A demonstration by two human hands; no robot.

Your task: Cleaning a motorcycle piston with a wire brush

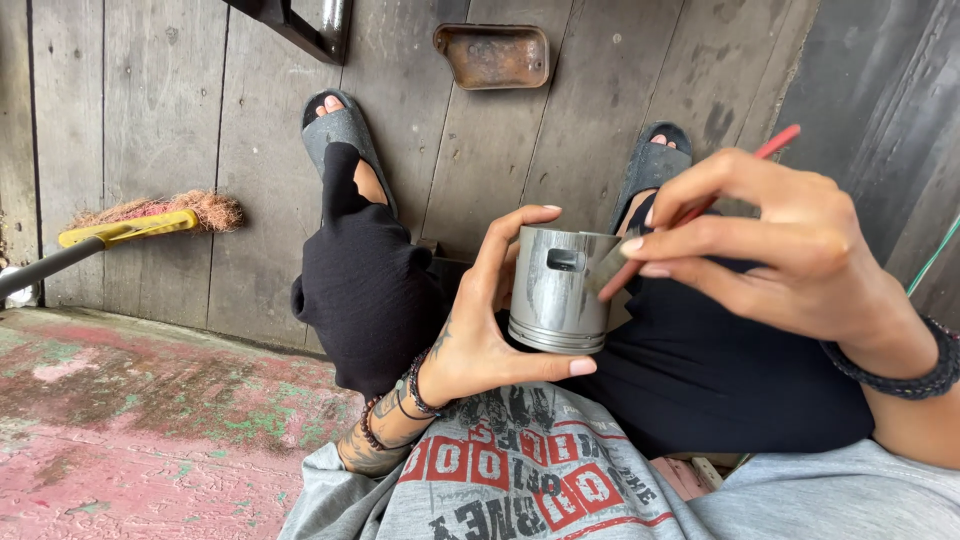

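The left hand cradles a smooth, rigid, probably hefty metal piston by its skirt, while the right hand pinches a thin red-handled tool.

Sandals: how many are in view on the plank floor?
2. One grey sandal is on the foot at upper left, above the black-clad knee. The other sandal is at upper right, partly hidden behind the right hand and the metal cylinder that the left hand holds.
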